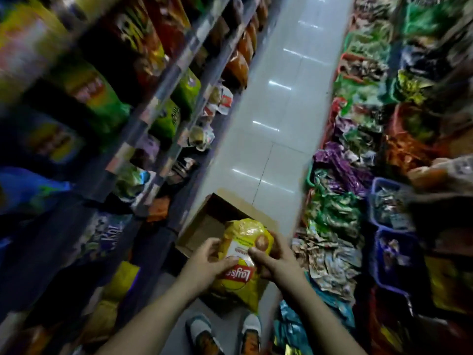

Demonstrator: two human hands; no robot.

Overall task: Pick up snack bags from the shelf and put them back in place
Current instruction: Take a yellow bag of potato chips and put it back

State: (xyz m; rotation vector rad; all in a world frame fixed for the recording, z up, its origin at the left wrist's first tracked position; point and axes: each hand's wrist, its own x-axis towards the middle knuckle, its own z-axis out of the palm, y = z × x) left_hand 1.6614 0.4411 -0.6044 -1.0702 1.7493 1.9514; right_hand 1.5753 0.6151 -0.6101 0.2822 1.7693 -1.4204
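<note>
A yellow Lay's snack bag (243,283) hangs in front of me over the aisle floor, its logo upside down to my view. My left hand (207,262) grips its left side with the thumb on the front. My right hand (273,260) holds its right side, thumb pressed on the front near a picture of a potato. The shelf (163,88) of snack bags runs along my left, blurred by motion.
An open cardboard box (204,226) sits on the white tiled floor (281,111) just beyond the bag. Baskets and bins of small packets (358,201) line the right side of the narrow aisle. My two shoes (225,334) show at the bottom.
</note>
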